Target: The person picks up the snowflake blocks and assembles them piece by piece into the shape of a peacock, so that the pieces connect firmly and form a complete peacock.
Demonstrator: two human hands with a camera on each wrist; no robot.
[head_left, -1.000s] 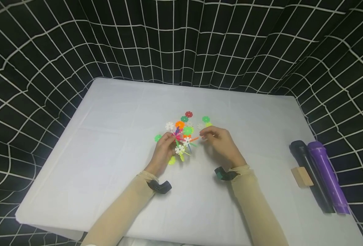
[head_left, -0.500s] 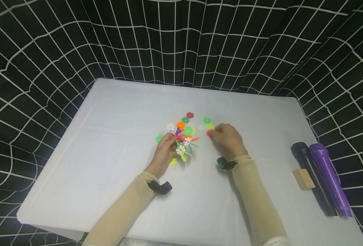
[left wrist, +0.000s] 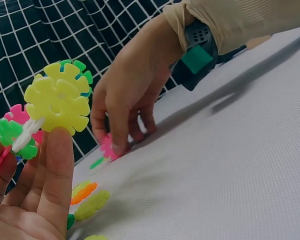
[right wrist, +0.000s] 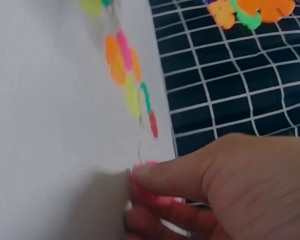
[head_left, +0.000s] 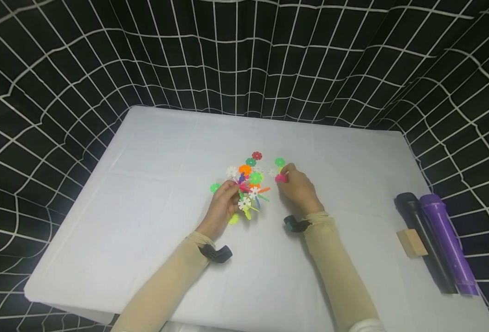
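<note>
My left hand [head_left: 219, 210] holds a cluster of interlocked flower-shaped plastic discs [head_left: 254, 192] in several colours, raised above the table. In the left wrist view, a yellow disc [left wrist: 57, 105] of that cluster stands by a fingertip. To the right of the cluster, my right hand [head_left: 300, 190] pinches a pink notched disc [head_left: 281, 178] between thumb and finger, low over the tabletop. The right wrist view shows the thumb on the pink disc [right wrist: 145, 187], partly covering it. Just beyond this hand are a green disc [head_left: 279, 162] and a white disc [head_left: 272, 172].
Loose discs lie around the cluster, among them a red disc [head_left: 257, 156], an orange disc [head_left: 245, 170] and a yellow disc [head_left: 233, 219]. At the right stand-off lie a black tube [head_left: 427, 244], a purple tube [head_left: 449, 244] and a wooden block [head_left: 412, 243] on the white table [head_left: 144, 221].
My right hand moved right, away from the cluster, to the pink disc, then shifted slightly back left with it in its fingers. The left hand keeps its hold on the cluster, nearly still.
</note>
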